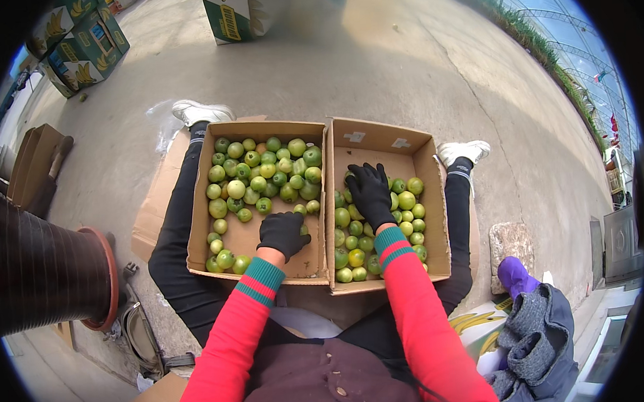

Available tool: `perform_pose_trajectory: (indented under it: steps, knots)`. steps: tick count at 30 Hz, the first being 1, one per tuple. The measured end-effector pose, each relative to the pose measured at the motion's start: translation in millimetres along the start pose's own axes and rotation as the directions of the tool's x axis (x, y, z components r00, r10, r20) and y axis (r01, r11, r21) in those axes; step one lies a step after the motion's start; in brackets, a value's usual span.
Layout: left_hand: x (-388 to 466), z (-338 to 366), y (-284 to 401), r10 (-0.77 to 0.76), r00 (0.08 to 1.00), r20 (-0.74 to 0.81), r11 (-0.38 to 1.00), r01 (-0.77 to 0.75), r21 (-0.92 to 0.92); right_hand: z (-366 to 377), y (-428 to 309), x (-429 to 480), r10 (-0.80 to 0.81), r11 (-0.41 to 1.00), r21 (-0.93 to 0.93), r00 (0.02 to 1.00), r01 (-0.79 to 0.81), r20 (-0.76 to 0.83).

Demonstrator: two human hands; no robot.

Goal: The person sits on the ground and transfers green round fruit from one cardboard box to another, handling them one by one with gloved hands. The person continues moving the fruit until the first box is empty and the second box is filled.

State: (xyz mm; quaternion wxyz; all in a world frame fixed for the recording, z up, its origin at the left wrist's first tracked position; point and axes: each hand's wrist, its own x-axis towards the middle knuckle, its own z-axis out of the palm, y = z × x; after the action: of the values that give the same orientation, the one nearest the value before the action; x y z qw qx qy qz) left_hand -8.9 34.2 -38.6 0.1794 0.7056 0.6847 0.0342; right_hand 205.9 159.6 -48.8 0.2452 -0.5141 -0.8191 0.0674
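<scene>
Two open cardboard boxes stand side by side between my outstretched legs. Green tomatoes (236,189) fill much of the left box (202,206), with bare cardboard at its lower middle. My left hand (284,235), in a black glove, is over that bare part; a green tomato shows at its fingers, but whether it is gripped is unclear. More green tomatoes (406,200), a few yellowish, lie in the right box (430,196). There my right hand (371,194), also gloved in black, rests palm down with fingers spread over tomatoes near the box's upper left. What lies under the palm is hidden.
Banana cartons (86,49) are stacked at the upper left, and another carton (233,16) stands at the top. A large dark ribbed cylinder (50,267) is close on the left. To the right lie a stone block (510,249) and a grey garment (540,331) beside a banana carton.
</scene>
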Motion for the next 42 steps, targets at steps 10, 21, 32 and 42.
perform_pose_trajectory:
  steps: [10,21,32,42]
  knots:
    - [9,-12,-5,-0.014,0.977,-0.211,0.028,-0.210,-0.977,-56,-117,-30,-0.290,0.823,0.479,0.951,0.307,-0.110]
    - [7,-22,0,-0.164,0.938,-0.304,0.901,0.016,-0.434,-26,-71,9,0.099,0.942,0.333,0.920,0.035,-0.379]
    - [-3,-5,5,-0.238,0.971,-0.009,0.970,0.238,0.056,23,-31,-1,-0.035,0.998,-0.057,0.999,0.037,0.042]
    - [1,-38,-18,0.078,0.994,0.081,0.025,0.080,-0.997,-47,-85,-13,-0.130,0.920,0.302,0.921,0.251,-0.367]
